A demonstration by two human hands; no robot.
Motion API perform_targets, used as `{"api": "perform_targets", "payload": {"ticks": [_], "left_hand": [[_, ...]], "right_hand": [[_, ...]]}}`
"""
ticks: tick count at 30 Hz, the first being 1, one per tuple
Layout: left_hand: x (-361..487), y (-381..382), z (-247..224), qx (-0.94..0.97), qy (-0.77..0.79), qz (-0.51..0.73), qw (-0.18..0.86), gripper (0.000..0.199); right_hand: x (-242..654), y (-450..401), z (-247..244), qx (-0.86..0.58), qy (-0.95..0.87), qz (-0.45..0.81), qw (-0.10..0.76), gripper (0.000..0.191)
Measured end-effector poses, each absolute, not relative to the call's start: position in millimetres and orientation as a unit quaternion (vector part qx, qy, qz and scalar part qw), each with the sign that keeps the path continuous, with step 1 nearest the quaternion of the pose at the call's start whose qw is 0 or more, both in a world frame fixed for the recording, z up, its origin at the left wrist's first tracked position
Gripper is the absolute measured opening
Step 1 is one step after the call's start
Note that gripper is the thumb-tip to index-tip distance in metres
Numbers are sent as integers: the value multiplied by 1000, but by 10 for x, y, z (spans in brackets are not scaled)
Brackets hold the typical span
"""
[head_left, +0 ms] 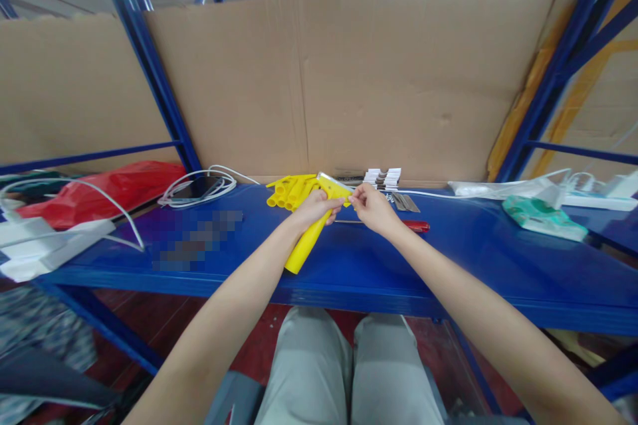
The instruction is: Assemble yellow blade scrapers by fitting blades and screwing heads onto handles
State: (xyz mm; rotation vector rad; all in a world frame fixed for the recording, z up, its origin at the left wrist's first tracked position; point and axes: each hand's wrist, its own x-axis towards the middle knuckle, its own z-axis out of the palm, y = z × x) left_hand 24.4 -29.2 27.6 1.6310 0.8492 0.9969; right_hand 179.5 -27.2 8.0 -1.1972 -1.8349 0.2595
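My left hand (318,207) is closed around the neck of a yellow scraper (305,249). Its tubular handle slants down towards the shelf's front edge, and a pale metal strip runs across its wide head. At the right end of that head, the fingertips of my right hand (369,206) are pinched together; whatever is between them is too small to make out. Several more yellow scraper handles (292,191) lie piled just behind my left hand. Beneath my right hand lies a screwdriver (416,226) with a red handle, its shaft pointing left.
Small white-ended packs (383,177) and flat metal blades (403,202) lie behind my right hand. A green-and-white packet (543,218) rests at the right. Coiled white cable (199,187) and a red bag (109,192) occupy the left. Cardboard (373,80) backs the blue shelf (473,252).
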Motion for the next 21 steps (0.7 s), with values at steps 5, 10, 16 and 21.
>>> {"api": "perform_targets", "payload": {"ticks": [5,10,16,21], "left_hand": [[233,-261,251,680,359,401,498,28],[227,-237,227,681,361,397,498,24],[216,-227,232,687,348,391,505,25],[197,-215,236,690,332,390,512,27]], "right_hand": [[1763,-281,100,-479,-731,150,462,10],[1772,-286,111,-477,-740,143,452,9],[1825,-227,60,-472,-733,158,464,13],[1828,-165,57,-480,-697,129,517,22]]}}
